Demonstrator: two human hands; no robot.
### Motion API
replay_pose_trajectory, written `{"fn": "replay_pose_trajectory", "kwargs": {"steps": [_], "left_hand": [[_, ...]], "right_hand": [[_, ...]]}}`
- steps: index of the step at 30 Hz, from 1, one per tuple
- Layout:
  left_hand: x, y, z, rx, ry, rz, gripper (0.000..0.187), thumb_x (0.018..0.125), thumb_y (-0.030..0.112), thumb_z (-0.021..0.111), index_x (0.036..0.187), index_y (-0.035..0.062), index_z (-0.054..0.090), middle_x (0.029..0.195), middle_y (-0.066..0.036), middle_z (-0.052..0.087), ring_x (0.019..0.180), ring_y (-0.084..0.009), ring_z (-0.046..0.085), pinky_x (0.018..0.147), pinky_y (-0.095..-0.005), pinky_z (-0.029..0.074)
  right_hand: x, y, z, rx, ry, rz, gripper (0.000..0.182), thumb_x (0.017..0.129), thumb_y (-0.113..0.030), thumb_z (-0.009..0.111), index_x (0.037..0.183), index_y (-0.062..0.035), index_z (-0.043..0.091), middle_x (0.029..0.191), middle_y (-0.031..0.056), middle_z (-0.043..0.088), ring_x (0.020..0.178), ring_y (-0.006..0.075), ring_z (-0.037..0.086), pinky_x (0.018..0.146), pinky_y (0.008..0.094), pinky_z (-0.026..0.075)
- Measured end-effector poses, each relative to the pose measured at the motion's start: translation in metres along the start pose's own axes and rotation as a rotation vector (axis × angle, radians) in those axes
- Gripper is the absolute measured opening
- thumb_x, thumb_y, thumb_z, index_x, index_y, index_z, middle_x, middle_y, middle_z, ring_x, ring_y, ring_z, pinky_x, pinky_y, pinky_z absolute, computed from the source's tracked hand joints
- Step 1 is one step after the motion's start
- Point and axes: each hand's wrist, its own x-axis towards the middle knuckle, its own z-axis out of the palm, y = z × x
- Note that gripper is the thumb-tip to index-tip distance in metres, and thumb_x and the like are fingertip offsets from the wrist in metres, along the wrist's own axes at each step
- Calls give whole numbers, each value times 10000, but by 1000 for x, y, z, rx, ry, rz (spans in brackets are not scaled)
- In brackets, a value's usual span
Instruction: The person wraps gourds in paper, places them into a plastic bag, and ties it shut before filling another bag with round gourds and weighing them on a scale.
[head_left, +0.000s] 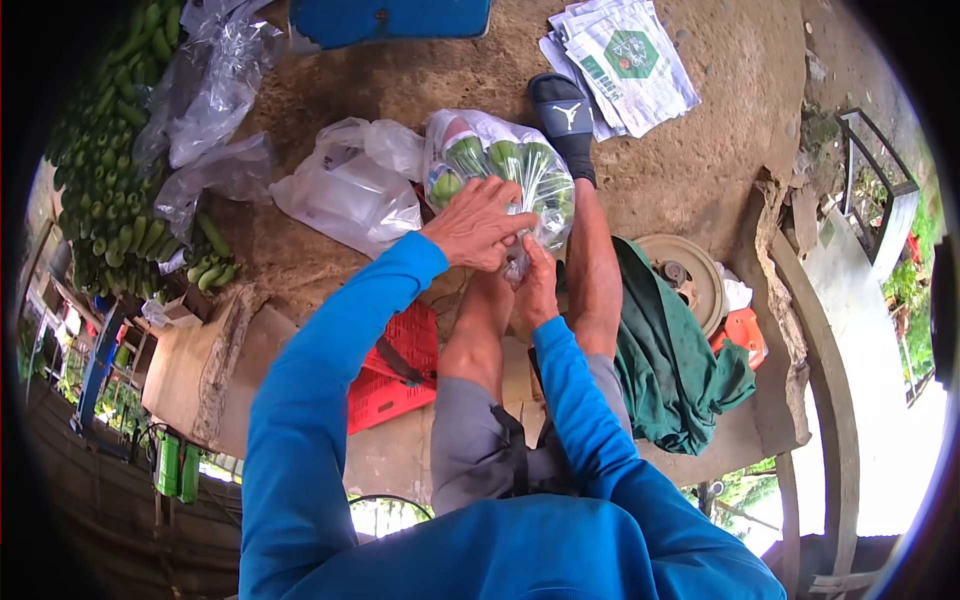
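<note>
A clear plastic bag filled with green fruit lies in front of me, between my feet. The fruit looks like green bananas, though the plastic blurs its shape. My left hand is closed over the bag's gathered neck, fingers bent and pinching. Just below and to the right, my right hand grips the same twisted neck from the side. A second, whitish plastic bag rests crumpled to the left of the filled one.
Bunches of green bananas pile up at far left beside loose clear plastic. Folded printed sacks lie beyond my sandalled foot. A red crate, green cloth and round wheel-like disc are near my legs.
</note>
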Motion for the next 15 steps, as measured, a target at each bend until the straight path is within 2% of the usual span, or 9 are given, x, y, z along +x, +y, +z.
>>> {"fn": "replay_pose_trajectory", "kwargs": {"steps": [1,4,6,7,10,12,13,14,15], "left_hand": [[4,-1,3,-49,-8,-12,329,683,154,634,1012,151,643,1073,-127,473,1033,-324,445,841,-418,359],[8,-6,3,-71,-50,-10,243,712,192,644,949,140,641,1041,-121,467,1000,-318,447,811,-416,358],[9,-9,2,-77,-43,-4,205,725,225,661,904,128,641,1020,-114,467,977,-314,451,803,-420,358],[9,-11,1,-65,-35,21,211,719,229,670,899,122,643,1005,-110,469,962,-309,454,793,-419,358],[13,-11,-3,5,-49,86,231,706,248,687,887,110,647,1009,-100,486,975,-299,465,814,-421,365],[17,-11,-2,58,-70,131,244,699,262,696,880,104,651,1029,-95,503,1003,-294,473,844,-424,373],[18,-13,2,86,-27,207,277,691,285,704,897,106,658,1076,-90,515,1050,-286,473,892,-425,370],[17,-14,6,112,15,281,309,683,307,712,914,107,666,1122,-84,526,1098,-279,473,941,-426,367],[18,-13,6,109,11,285,309,683,307,712,914,107,666,1122,-84,526,1098,-279,473,941,-426,367]], "right_hand": [[-1,0,0,-2,5,2,282,950,-331,563,923,-65,653,785,-23,584,626,55,512,527,220,390],[5,2,-7,-87,107,-102,274,945,-330,566,952,-68,643,852,-2,585,678,76,538,544,239,417],[9,2,-10,-439,123,-321,251,939,-309,567,972,-67,624,905,13,587,701,82,543,550,246,429],[9,2,-8,-433,122,-321,251,939,-309,567,972,-67,624,905,13,587,701,82,543,550,246,429],[8,-8,-4,-251,158,-189,241,941,-288,537,924,-64,624,852,19,594,665,85,528,547,260,430],[14,-20,-7,-140,60,108,267,950,-272,478,885,-59,624,773,11,576,636,84,517,539,267,423],[27,-25,-15,-317,-9,252,264,937,-229,437,891,-49,625,720,6,559,619,100,516,535,272,416],[38,-30,-23,-313,-4,250,264,937,-229,437,891,-49,625,720,6,559,619,100,516,535,272,416],[43,-39,-23,-683,-228,139,254,925,-212,430,913,-46,622,721,7,560,618,108,512,531,273,409]]}}
